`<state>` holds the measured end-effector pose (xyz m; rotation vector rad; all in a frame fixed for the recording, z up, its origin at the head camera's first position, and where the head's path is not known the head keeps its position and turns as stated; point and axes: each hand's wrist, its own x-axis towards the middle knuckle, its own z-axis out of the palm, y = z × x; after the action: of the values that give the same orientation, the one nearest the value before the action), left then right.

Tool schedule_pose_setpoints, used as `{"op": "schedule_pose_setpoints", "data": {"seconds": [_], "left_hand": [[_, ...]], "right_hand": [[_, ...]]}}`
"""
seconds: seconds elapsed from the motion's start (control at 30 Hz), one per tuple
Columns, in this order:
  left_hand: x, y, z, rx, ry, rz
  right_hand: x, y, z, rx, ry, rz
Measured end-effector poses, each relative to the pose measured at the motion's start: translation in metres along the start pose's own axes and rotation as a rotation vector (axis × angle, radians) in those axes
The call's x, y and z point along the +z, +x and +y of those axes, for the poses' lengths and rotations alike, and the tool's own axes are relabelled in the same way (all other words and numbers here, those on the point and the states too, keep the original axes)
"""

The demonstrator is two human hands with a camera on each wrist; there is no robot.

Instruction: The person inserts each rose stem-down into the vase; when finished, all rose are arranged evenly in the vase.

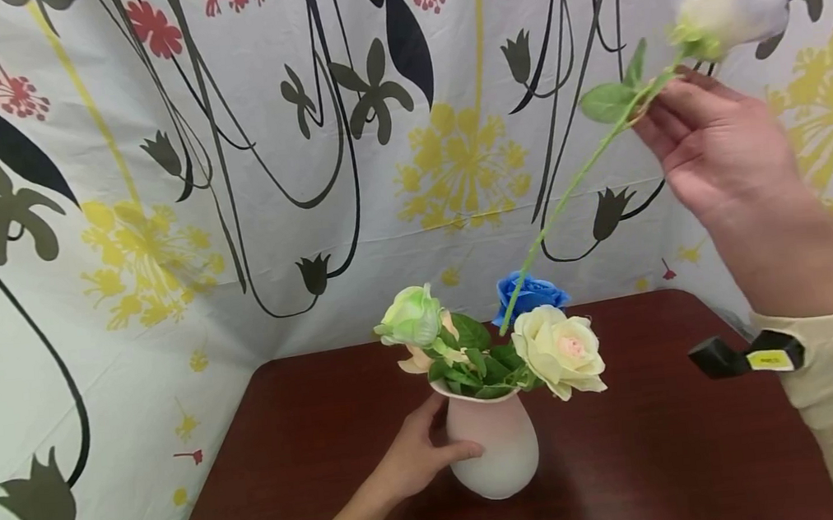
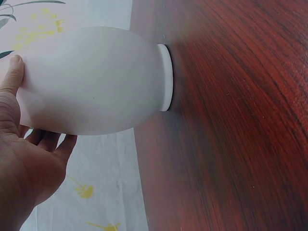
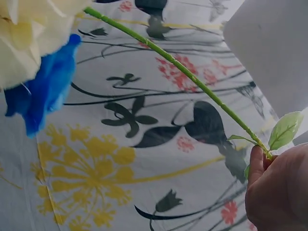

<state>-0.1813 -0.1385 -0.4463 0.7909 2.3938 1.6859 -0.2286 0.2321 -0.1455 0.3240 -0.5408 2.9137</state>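
A white rose (image 1: pixel 732 1) on a long green stem (image 3: pixel 192 79) is pinched near its leaves by my right hand (image 1: pixel 726 142), high at the right. The stem slants down so its lower end meets the flowers over the vase, in front of the blue rose (image 1: pixel 531 295). My left hand (image 1: pixel 414 454) holds the side of the pale pink-and-white vase (image 1: pixel 495 443), thumb across its front; in the left wrist view the vase (image 2: pixel 96 82) stands upright on the table. In it are a cream rose (image 1: pixel 562 350), a pale green rose (image 1: pixel 410 317), the blue rose and a partly hidden peach flower (image 1: pixel 416 359).
The dark red-brown wooden table (image 1: pixel 648 438) has rounded far corners. Behind and to the left hangs a white cloth (image 1: pixel 265 141) printed with flowers and stems. A black device with a yellow label (image 1: pixel 770 359) sits on the right sleeve.
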Motion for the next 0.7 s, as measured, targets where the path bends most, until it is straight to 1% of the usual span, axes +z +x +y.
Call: {"op": "schedule_pose_setpoints", "data": {"seconds": [0.07,0.3,0.43,0.6,0.67,0.7], "left_hand": [[0.0,0.0,0.0,-0.001,-0.003,0.0],[0.0,0.0,0.0,-0.001,0.003,0.003],[0.0,0.0,0.0,0.001,0.006,0.005],[0.0,-0.001,0.001,0.006,0.003,0.006],[0.001,-0.001,0.001,0.009,0.004,0.007],[0.001,0.0,0.0,0.013,0.009,0.008]], "right_hand": [[0.003,-0.005,0.013,-0.018,-0.077,-0.028],[0.007,-0.026,0.056,-0.107,-0.396,-0.176],[0.004,-0.034,0.074,-0.112,-0.541,-0.242],[-0.002,-0.04,0.09,-0.069,-0.625,-0.324],[-0.004,-0.041,0.096,-0.05,-0.679,-0.368],[-0.005,-0.042,0.098,-0.044,-0.723,-0.389]]}}
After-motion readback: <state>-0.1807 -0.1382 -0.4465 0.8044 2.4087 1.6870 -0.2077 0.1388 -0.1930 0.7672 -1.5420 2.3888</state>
